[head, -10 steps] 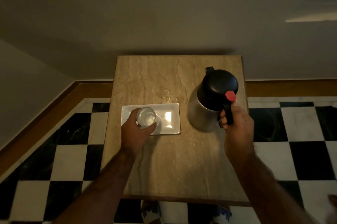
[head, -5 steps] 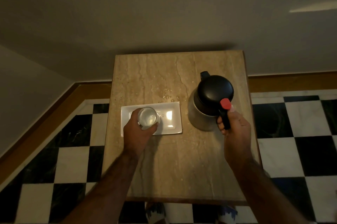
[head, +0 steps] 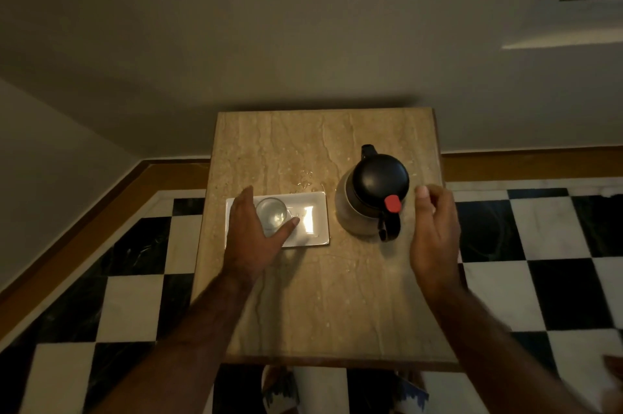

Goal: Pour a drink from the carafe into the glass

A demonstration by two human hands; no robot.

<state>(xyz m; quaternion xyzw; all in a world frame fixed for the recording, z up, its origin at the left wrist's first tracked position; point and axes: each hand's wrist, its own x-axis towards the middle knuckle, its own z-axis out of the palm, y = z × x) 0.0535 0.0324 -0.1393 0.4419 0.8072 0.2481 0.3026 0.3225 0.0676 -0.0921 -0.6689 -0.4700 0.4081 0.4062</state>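
A steel carafe [head: 371, 198] with a black lid, black handle and red thumb tab stands upright on the right half of the table. My right hand [head: 435, 231] hovers just right of its handle, fingers loosely apart, holding nothing. A clear glass [head: 271, 214] with liquid in it stands on a white rectangular tray [head: 317, 221] at the table's left. My left hand [head: 254, 231] is spread open around the glass's near side, fingers apart, thumb tip close to the rim; I cannot tell whether it touches the glass.
The small marble-topped table [head: 320, 295] stands against a beige wall. Water drops [head: 305, 179] lie on it behind the tray. Black-and-white checkered floor [head: 135, 278] surrounds the table. Patterned footwear [head: 279, 386] shows below the near edge.
My right hand set the carafe down upright and let go of its handle, moving off to the right. My left hand loosened its grip on the glass and spread open.
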